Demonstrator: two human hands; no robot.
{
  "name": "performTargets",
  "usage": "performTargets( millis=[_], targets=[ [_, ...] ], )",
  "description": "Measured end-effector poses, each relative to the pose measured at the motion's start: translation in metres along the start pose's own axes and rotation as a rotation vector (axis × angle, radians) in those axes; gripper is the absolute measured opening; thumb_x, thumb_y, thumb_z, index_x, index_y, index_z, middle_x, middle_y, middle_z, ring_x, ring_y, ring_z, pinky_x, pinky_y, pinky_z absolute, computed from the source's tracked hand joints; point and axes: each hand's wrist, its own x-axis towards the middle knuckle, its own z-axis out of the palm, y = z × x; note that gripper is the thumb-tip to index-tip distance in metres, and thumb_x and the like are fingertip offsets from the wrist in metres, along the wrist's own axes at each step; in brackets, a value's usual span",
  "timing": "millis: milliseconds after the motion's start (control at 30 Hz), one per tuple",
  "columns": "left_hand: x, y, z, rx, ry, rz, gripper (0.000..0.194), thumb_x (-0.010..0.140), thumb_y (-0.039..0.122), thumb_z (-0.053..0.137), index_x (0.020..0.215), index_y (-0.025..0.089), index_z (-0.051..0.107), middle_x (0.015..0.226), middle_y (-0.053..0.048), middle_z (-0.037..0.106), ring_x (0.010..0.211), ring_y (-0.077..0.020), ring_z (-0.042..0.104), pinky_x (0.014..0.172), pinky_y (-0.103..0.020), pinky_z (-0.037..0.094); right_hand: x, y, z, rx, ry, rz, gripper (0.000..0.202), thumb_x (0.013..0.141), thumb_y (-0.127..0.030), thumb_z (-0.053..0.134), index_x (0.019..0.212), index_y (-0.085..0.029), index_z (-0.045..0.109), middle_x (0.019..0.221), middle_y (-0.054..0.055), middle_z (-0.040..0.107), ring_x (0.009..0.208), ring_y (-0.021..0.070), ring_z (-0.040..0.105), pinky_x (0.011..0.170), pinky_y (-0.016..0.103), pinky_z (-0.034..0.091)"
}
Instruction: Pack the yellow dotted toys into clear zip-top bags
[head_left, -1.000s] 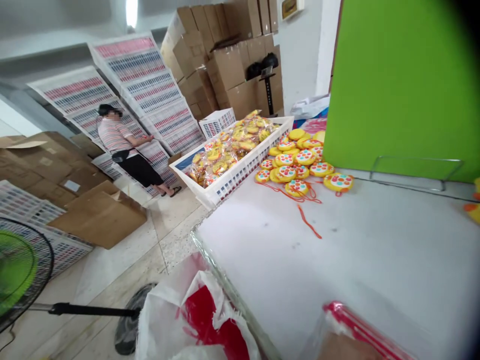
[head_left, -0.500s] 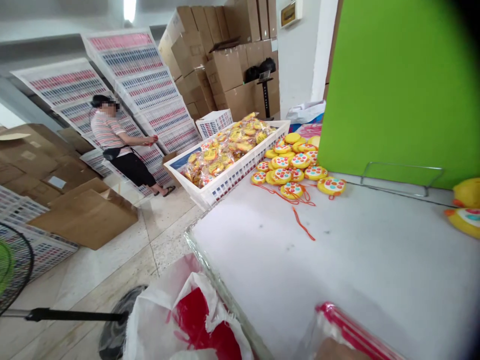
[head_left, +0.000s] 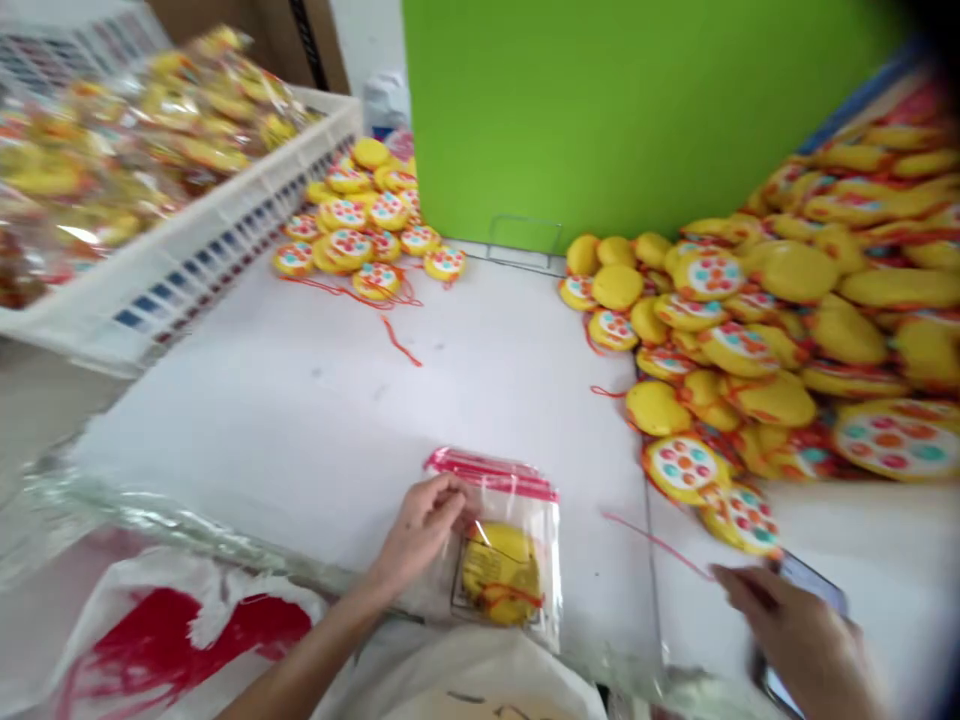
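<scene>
A clear zip bag (head_left: 551, 560) with a red top strip lies at the table's front edge; a yellow round toy (head_left: 501, 572) with an orange cord shows inside its outline. Fingers of my left hand (head_left: 424, 525) are pinched at the bag's upper left side. On the right, my right hand (head_left: 802, 630) is closed on the end of a thin reddish cord (head_left: 656, 540) that trails left over the table. Partly under that hand is a phone (head_left: 814, 580). Just beyond lies a large heap of yellow toys (head_left: 682, 465) with coloured dots.
A smaller pile of yellow toys (head_left: 349, 245) sits at the back left, with a loose orange cord (head_left: 401, 343) before it. A white crate (head_left: 225, 215) of bagged toys stands left. Behind rises a green panel (head_left: 600, 120). A white and red sack (head_left: 187, 640) is below the table edge.
My view has swung right and down, away from the co-worker and stacked crates. The large toy heap and both my hands have come into view. The red-topped bag now shows fully.
</scene>
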Motion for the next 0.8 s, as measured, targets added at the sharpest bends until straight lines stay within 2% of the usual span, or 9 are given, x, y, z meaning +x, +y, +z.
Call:
performTargets(
  millis=[67,133,233,300,367,433,567,667,800],
  targets=[
    [-0.001,0.005,-0.001,-0.030,-0.047,-0.039,0.017,0.082,0.031,0.052,0.083,0.016,0.058,0.079,-0.004,0.068,0.077,-0.0184,0.066,0.073,-0.031,0.053,-0.006,-0.007,-0.001,0.057,-0.222,0.047,0.023,0.080,-0.047,0.059,0.070,-0.029,0.068,0.056,0.002,0.064,0.045,0.0196,0.059,0.042,0.030,0.046],
    [-0.003,0.009,-0.001,-0.056,-0.072,-0.082,0.018,0.082,0.033,0.053,0.085,0.016,0.057,0.081,-0.005,0.069,0.077,-0.0190,0.066,0.074,-0.033,0.054,-0.006,-0.016,0.000,0.229,-0.383,-0.003,0.026,0.077,-0.044,0.063,0.096,-0.028,0.068,0.070,0.000,0.068,0.052,0.0167,0.060,0.050,0.028,0.050],
    [-0.005,0.010,0.001,-0.065,-0.054,-0.102,0.019,0.081,0.033,0.055,0.086,0.015,0.056,0.082,-0.006,0.069,0.075,-0.0185,0.066,0.073,-0.033,0.054,-0.005,-0.027,-0.003,0.294,-0.251,-0.009,0.050,0.076,-0.039,0.063,0.123,-0.025,0.055,0.092,0.005,0.068,0.054,0.0143,0.059,0.049,0.026,0.049],
    [-0.006,0.008,0.001,-0.072,-0.054,-0.101,0.018,0.082,0.033,0.055,0.086,0.015,0.057,0.082,-0.006,0.069,0.075,-0.0183,0.066,0.074,-0.033,0.054,-0.005,-0.038,-0.006,0.244,-0.068,0.037,0.041,0.078,-0.040,0.061,0.115,-0.022,0.061,0.090,0.007,0.068,0.054,0.0148,0.057,0.049,0.027,0.048],
    [-0.006,0.006,0.000,-0.088,-0.070,-0.098,0.018,0.082,0.032,0.055,0.087,0.015,0.057,0.083,-0.006,0.069,0.077,-0.0184,0.066,0.075,-0.033,0.053,-0.002,-0.059,-0.003,0.322,-0.039,0.038,0.026,0.082,-0.041,0.056,0.092,-0.020,0.068,0.075,0.004,0.066,0.055,0.0151,0.057,0.052,0.026,0.047],
    [-0.007,0.006,0.000,-0.108,-0.070,-0.102,0.018,0.082,0.033,0.057,0.086,0.015,0.057,0.083,-0.005,0.069,0.077,-0.0184,0.066,0.075,-0.033,0.053,0.003,-0.086,0.006,0.504,-0.147,0.006,0.024,0.084,-0.040,0.055,0.078,-0.020,0.067,0.063,0.002,0.063,0.057,0.0144,0.056,0.055,0.025,0.046],
    [-0.007,0.006,0.002,-0.111,-0.041,-0.114,0.019,0.079,0.035,0.059,0.083,0.016,0.056,0.082,-0.005,0.069,0.079,-0.0192,0.066,0.072,-0.031,0.053,0.024,-0.130,0.040,0.769,-0.343,-0.041,0.021,0.078,-0.034,0.062,0.092,-0.019,0.068,0.074,0.001,0.065,0.059,0.0124,0.053,0.056,0.023,0.043],
    [-0.006,0.005,0.001,-0.079,-0.051,-0.086,0.018,0.080,0.034,0.057,0.083,0.017,0.056,0.084,-0.005,0.069,0.081,-0.0193,0.065,0.074,-0.031,0.052,0.036,-0.139,0.060,0.939,-0.438,-0.067,0.017,0.076,-0.032,0.064,0.084,-0.017,0.067,0.070,0.000,0.062,0.063,0.0129,0.053,0.059,0.024,0.042],
    [-0.008,0.001,-0.006,0.006,-0.031,-0.075,0.018,0.083,0.036,0.054,0.090,0.019,0.054,0.078,-0.002,0.067,0.073,-0.0173,0.063,0.069,-0.028,0.050,0.037,-0.132,0.067,1.039,-0.423,-0.060,0.013,0.076,-0.029,0.063,0.073,-0.017,0.061,0.063,-0.003,0.053,0.060,0.0109,0.047,0.057,0.023,0.038]
  ],
)
